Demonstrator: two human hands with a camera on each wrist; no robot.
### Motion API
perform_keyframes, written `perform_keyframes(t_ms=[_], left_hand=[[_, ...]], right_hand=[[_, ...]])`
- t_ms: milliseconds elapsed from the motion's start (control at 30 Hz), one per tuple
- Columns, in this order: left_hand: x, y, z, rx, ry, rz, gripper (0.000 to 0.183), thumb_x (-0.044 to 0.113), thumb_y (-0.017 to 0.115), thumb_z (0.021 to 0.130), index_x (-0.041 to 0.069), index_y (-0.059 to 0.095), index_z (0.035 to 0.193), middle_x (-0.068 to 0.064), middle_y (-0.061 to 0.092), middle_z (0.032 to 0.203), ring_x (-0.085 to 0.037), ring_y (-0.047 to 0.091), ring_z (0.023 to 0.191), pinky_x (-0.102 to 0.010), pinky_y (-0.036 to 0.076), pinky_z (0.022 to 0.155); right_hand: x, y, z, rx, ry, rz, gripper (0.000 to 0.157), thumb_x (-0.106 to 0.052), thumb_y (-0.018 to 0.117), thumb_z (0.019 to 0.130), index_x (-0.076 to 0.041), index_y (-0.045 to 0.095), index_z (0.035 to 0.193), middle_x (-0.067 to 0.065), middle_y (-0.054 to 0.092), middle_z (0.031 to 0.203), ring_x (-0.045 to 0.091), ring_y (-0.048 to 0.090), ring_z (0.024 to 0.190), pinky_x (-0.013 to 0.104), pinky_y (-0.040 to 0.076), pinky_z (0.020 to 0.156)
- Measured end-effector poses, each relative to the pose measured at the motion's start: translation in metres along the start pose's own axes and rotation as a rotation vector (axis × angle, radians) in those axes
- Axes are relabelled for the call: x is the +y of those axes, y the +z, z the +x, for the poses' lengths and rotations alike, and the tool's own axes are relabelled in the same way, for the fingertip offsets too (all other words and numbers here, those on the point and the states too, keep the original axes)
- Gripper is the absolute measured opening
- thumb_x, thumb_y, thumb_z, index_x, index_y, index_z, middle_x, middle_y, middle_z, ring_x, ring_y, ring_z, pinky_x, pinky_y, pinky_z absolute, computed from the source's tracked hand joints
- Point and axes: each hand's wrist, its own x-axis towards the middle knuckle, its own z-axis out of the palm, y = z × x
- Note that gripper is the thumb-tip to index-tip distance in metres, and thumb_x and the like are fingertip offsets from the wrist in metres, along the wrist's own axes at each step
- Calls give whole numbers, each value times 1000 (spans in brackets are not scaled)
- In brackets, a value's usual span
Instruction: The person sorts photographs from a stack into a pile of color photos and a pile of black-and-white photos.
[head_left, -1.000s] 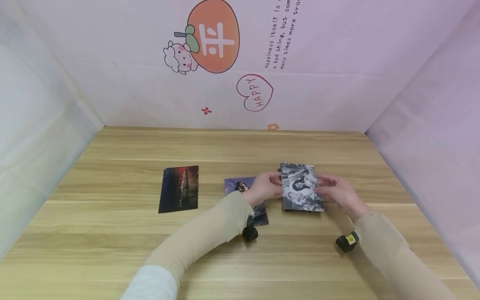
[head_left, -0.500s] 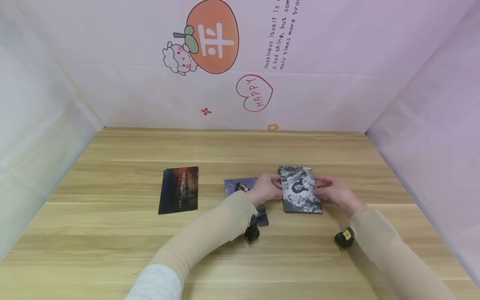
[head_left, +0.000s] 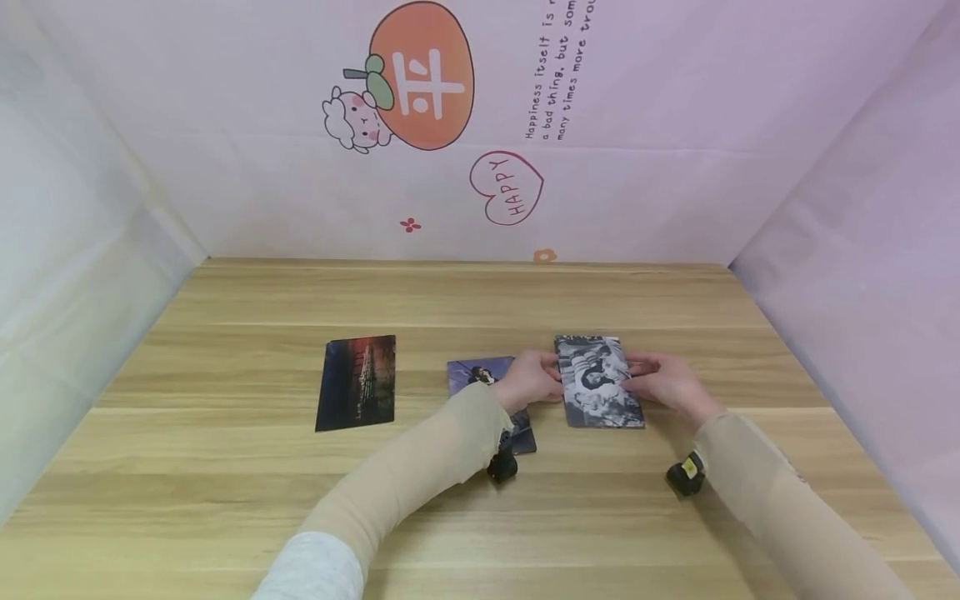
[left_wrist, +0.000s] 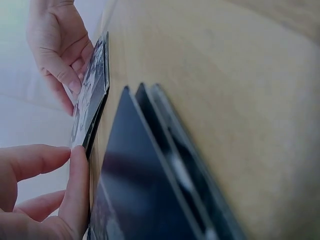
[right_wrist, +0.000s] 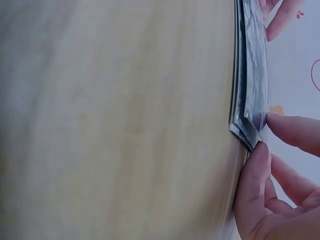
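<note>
A stack of black-and-white photo cards [head_left: 600, 383] lies on the table, right of the middle. My left hand [head_left: 528, 379] pinches its left edge with the fingertips. On the opposite side, my right hand [head_left: 667, 385] grips the right edge between thumb and fingers. Layered edges of the stack [right_wrist: 241, 75] show in the right wrist view, the top card slightly offset from those beneath. Under my left wrist is a purple and dark card pile [head_left: 480, 373], partly covered by the arm. Its separate layers [left_wrist: 145, 170] loom close in the left wrist view.
Farther left lies another card pile [head_left: 356, 383], topped by a dark red and blue picture. The wooden table [head_left: 225, 508] is bounded by a printed white cloth [head_left: 637, 200] at the back and plain cloth walls on both sides.
Both hands have lowered the top black-and-white card onto the stack and brought its edges closer to those underneath. The other two piles have stayed put.
</note>
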Motion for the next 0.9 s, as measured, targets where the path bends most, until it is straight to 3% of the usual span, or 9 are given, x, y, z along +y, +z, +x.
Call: perform_keyframes(t_ms=[233,467,700,900], left_hand=[[-1,-1,0,-22,-8,-20,57,-10,63,81,-8,45,135,-19,62,100,-29,66,87,-29,59,74],[-2,-5,-2,-44,-5,-60,56,-10,62,80,-8,46,134,-19,62,102,-29,66,90,-31,59,77],[1,-10,-6,-47,-20,-95,54,-9,63,80,-7,48,133,-23,63,110,-33,66,95,-31,58,79],[6,-11,-9,-21,-32,-140,51,-10,60,81,-7,49,132,-23,60,114,-34,64,100,-32,58,81]], right_hand=[[-1,2,0,8,8,16,61,-8,68,84,7,42,137,28,52,125,28,56,108,17,52,76],[-3,1,-2,-1,-10,37,62,-8,68,84,9,41,136,30,52,126,17,59,98,17,54,75],[-4,-6,-7,-6,-60,5,66,-14,68,84,5,39,140,29,51,131,36,56,113,37,51,93],[-12,-6,-14,-17,-61,45,64,-14,65,87,3,37,141,30,47,135,37,54,115,42,49,96]])
